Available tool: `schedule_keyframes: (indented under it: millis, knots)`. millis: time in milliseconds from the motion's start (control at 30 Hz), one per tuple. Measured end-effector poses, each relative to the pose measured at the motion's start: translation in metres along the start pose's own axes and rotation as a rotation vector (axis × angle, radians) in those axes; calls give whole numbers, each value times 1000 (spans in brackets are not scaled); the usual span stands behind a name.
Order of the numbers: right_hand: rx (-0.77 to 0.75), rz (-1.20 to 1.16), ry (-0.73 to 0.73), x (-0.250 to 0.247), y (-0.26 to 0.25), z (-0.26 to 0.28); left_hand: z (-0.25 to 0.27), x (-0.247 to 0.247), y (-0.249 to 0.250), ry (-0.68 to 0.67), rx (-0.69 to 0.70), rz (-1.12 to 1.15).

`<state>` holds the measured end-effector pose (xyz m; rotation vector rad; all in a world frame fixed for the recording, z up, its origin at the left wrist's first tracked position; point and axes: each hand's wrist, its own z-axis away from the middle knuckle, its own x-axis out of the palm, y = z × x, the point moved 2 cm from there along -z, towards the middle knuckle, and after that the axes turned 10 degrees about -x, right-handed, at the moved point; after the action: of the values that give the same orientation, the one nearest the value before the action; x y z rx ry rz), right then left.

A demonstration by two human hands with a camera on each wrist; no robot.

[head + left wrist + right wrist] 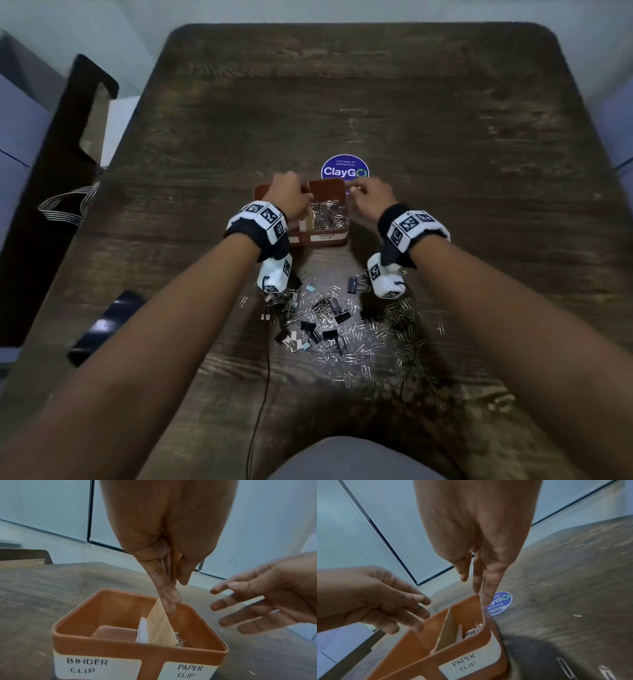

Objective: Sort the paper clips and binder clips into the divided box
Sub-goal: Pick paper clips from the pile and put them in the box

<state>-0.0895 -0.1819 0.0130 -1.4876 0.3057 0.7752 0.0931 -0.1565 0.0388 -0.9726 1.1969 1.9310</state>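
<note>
A brown divided box (317, 238) (102, 642) (486, 622) stands mid-table, labelled BINDER CLIP left and PAPER CLIP right. A cardboard divider (159, 626) (447, 631) splits it. Silver paper clips (330, 214) (179, 641) (473, 630) lie in the right compartment; the left compartment's floor shows bare. My left hand (291, 195) (171, 597) reaches down with straight fingers, one fingertip touching the divider's top. My right hand (368, 198) (479, 588) hovers open over the box's far right corner, holding nothing. A mixed pile of loose paper clips (359, 346) and black binder clips (329, 334) lies nearer me.
A round blue ClayGo sticker (345, 169) (500, 603) sits just behind the box. A dark phone (106, 322) lies at the table's left edge, and a thin cable (263, 394) runs toward me. A dark chair (68, 171) stands left of the table.
</note>
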Motion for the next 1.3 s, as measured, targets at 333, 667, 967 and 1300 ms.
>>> schedule_keyframes:
  millis: [333,667,967,1300]
  knots:
    - [37,193,-168,-19,123,152,100,84,-24,-320,290,-41]
    - [-86,675,-400,13,183,268,223,214,-46,-367,839,-566]
    - [-475,689,-463,44,165,286,230,224,-68,-221,887,-575]
    - [-233,502,-502,42,154,284,212,210,-55,-461,646,-500]
